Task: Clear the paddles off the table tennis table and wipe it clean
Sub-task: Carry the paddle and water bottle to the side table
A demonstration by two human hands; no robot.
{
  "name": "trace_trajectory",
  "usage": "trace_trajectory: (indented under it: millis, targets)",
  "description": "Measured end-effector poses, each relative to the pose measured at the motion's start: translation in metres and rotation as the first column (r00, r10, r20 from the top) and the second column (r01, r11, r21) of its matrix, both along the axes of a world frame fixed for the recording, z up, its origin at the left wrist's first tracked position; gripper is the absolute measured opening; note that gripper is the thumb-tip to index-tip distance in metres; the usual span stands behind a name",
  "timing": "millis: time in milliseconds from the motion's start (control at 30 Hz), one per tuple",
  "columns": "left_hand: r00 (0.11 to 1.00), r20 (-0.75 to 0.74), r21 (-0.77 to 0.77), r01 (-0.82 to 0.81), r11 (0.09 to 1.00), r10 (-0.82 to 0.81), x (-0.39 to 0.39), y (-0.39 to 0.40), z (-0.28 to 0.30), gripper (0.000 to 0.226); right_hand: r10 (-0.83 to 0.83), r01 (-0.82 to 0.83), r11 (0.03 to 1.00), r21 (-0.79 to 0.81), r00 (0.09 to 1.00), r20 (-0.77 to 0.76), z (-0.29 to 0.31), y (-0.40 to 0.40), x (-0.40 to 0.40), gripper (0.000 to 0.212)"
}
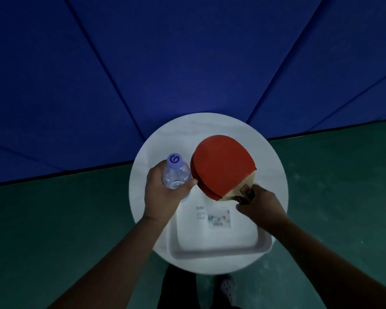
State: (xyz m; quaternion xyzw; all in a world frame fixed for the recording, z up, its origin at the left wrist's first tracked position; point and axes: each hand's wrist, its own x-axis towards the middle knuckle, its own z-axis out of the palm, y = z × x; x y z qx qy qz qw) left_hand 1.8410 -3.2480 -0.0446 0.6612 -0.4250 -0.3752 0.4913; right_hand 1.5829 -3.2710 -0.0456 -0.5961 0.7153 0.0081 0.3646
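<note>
**Both hands occupied over a small round tabletop**

Two bare forearms are reaching in from the bottom of the view. The left hand [163, 192] is curling around a clear plastic water bottle [176, 173] with a pale purple cap, holding it upright over the white round tabletop [274, 175]. The right hand [257, 202] is gripping the handles of two stacked red-faced paddles [222, 167], their blades lying tilted just beside the bottle. A white tray [218, 244] holding a printed sheet [213, 217] is sitting on the near side of the tabletop. Blue padded panels [187, 63] are meeting a green floor [54, 219] behind it.
</note>
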Motion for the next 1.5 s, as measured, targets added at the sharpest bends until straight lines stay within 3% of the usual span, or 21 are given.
trace_trajectory:
  millis: [133, 267, 533, 833, 1033, 1233, 1433, 1500]
  targets:
    - [1.0, -0.007, 0.049, 0.002, 0.999, -0.001, 0.007, -0.062, -0.038, 0.068, -0.008, 0.008, 1.0, 0.009, 1.0, -0.008, -0.04, -0.065, 0.018, 0.028]
    - [0.999, 0.05, 0.024, -0.004, 1.0, 0.003, 0.005, -0.103, -0.067, 0.07, 0.001, 0.0, 1.0, 0.029, 1.0, -0.016, -0.073, -0.116, 0.025, 0.031]
    - [0.99, 0.144, 0.046, -0.003, 0.999, -0.004, 0.006, -0.12, -0.105, 0.07, 0.019, -0.015, 0.997, 0.07, 0.999, -0.049, -0.115, -0.165, 0.034, 0.032]
    - [0.994, 0.111, 0.047, -0.01, 0.999, 0.004, 0.003, -0.117, -0.111, 0.076, 0.015, -0.01, 0.994, 0.106, 0.999, -0.038, -0.136, -0.174, 0.044, 0.027]
    - [0.996, 0.084, 0.114, -0.009, 0.993, -0.001, 0.005, -0.114, -0.116, 0.089, 0.033, -0.034, 0.999, -0.004, 0.994, -0.107, -0.146, -0.167, 0.039, 0.046]
    - [0.995, 0.095, 0.138, 0.011, 0.99, -0.024, 0.003, -0.113, -0.117, 0.091, 0.014, -0.015, 1.0, 0.0, 0.996, -0.089, -0.141, -0.159, 0.035, 0.049]
    - [0.997, 0.079, 0.311, -0.008, 0.951, -0.017, 0.001, -0.097, -0.115, 0.111, -0.023, 0.022, 1.0, -0.016, 0.999, -0.025, -0.113, -0.138, 0.025, 0.044]
    - [0.998, 0.068, 0.378, -0.02, 0.925, -0.007, -0.001, -0.077, -0.108, 0.111, -0.059, 0.06, 0.998, -0.035, 0.998, 0.031, -0.097, -0.118, 0.02, 0.056]
